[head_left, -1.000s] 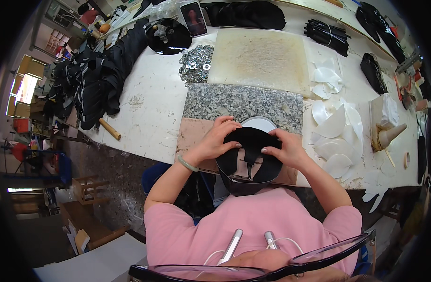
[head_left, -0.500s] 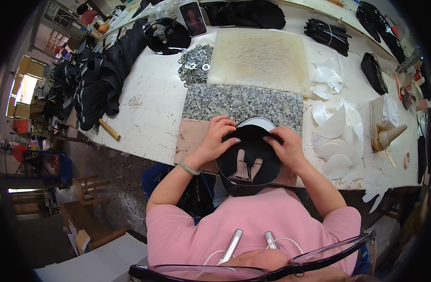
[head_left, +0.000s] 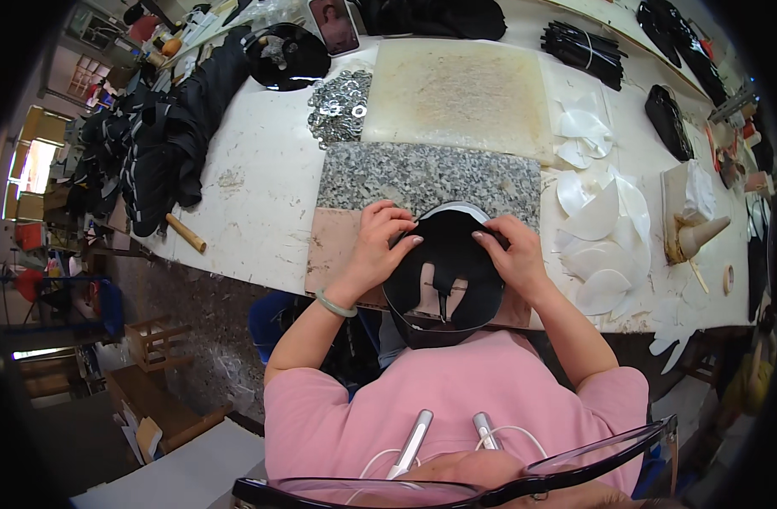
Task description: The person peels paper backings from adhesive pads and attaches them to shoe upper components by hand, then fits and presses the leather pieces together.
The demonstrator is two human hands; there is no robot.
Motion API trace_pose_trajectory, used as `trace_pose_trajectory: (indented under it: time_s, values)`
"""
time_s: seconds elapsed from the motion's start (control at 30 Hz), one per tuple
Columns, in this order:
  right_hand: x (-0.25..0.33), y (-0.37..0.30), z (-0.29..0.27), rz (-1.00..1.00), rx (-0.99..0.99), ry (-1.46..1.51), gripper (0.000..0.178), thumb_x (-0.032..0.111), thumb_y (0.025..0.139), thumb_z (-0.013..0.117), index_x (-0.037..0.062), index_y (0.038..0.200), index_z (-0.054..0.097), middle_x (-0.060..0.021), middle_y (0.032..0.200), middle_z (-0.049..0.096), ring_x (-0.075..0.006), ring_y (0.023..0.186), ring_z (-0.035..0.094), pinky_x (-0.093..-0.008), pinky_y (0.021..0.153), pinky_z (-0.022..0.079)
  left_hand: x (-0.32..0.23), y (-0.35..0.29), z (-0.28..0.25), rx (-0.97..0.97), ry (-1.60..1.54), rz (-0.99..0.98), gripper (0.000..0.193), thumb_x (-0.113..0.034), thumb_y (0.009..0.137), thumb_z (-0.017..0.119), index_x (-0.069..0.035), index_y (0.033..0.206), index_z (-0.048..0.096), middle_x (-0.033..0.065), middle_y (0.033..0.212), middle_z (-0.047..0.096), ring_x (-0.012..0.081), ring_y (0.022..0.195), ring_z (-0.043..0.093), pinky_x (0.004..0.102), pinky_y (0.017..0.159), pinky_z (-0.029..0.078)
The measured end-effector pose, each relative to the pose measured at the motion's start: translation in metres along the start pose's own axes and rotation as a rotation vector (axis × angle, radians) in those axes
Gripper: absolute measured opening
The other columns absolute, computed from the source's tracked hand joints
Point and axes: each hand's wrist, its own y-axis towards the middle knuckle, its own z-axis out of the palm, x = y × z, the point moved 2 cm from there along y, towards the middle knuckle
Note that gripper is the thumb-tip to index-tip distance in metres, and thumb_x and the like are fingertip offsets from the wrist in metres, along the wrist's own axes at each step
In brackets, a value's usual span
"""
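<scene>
A black, rounded, cup-shaped piece is between my hands at the table's front edge. Its kind is hard to tell. Pinkish board shows through two cut-outs in it, with a narrow black strip between them. A white curved strip lines its far rim. My left hand pinches the rim at the far left, thumb inside. On the far right side, my right hand has the same rim between bent fingers and thumb. Beneath lie a pinkish board and, beyond it, a speckled grey stone slab.
White curved pieces lie in piles on the right, near a block with a cone-shaped point. Metal rings and a pale worn sheet are farther off. Black stacked pieces and a wooden stick sit left.
The view has shifted slightly, so the table appears a little higher and farther left. Both hands still grip the black piece's far rim, and my right fingers have shifted slightly along it.
</scene>
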Motion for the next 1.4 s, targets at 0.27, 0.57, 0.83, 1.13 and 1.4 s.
trace_pose_trajectory:
  time_s: [0.27, 0.57, 0.83, 1.13, 1.4]
  values:
    - [-0.007, 0.004, 0.001, 0.027, 0.011, -0.064, 0.017, 0.012, 0.076, 0.073, 0.0022, 0.088, 0.065, -0.0082, 0.075, 0.060, -0.0211, 0.061, 0.058, -0.0307, 0.056, 0.047, -0.002, 0.004, 0.000, -0.032, 0.013, -0.042, 0.017, -0.011, 0.073, 0.075, -0.004, 0.085, 0.067, 0.0059, 0.099, 0.062, 0.0294, 0.113, 0.045, 0.0399, 0.097, 0.038]
    - [-0.006, 0.004, 0.002, 0.187, 0.046, -0.059, 0.033, 0.015, 0.075, 0.074, 0.0018, 0.102, 0.061, -0.0071, 0.070, 0.060, -0.0200, 0.059, 0.058, -0.0312, 0.057, 0.048, -0.001, 0.004, 0.000, -0.018, 0.034, -0.041, 0.014, -0.009, 0.072, 0.074, -0.005, 0.083, 0.066, 0.0056, 0.095, 0.061, 0.0289, 0.109, 0.045, 0.0393, 0.094, 0.037]
    - [-0.010, 0.007, 0.003, 0.236, 0.095, -0.119, 0.033, 0.018, 0.075, 0.073, 0.0044, 0.101, 0.058, -0.0077, 0.070, 0.060, -0.0247, 0.064, 0.060, -0.0355, 0.059, 0.047, -0.027, 0.022, 0.000, 0.050, 0.196, 0.142, 0.018, -0.005, 0.075, 0.069, -0.005, 0.092, 0.064, 0.0074, 0.098, 0.060, 0.0305, 0.108, 0.047, 0.0408, 0.094, 0.039]
    - [-0.014, 0.010, 0.002, 0.139, 0.110, -0.136, 0.036, 0.018, 0.077, 0.071, 0.0031, 0.104, 0.053, -0.0134, 0.085, 0.060, -0.0320, 0.076, 0.060, -0.0394, 0.066, 0.048, -0.064, 0.030, 0.024, 0.397, 0.354, 0.450, 0.036, -0.020, 0.079, 0.068, 0.000, 0.109, 0.063, 0.0097, 0.114, 0.058, 0.0267, 0.113, 0.051, 0.0380, 0.094, 0.042]
    - [-0.010, -0.014, -0.022, -0.112, 0.250, -0.197, 0.023, 0.013, 0.075, 0.069, 0.0059, 0.093, 0.057, -0.0093, 0.083, 0.055, -0.0300, 0.086, 0.056, -0.0377, 0.070, 0.047, -0.065, 0.035, 0.033, 0.459, 0.290, 0.412, 0.041, -0.022, 0.077, 0.069, -0.007, 0.115, 0.062, 0.0090, 0.110, 0.055, 0.0292, 0.103, 0.048, 0.0370, 0.090, 0.044]
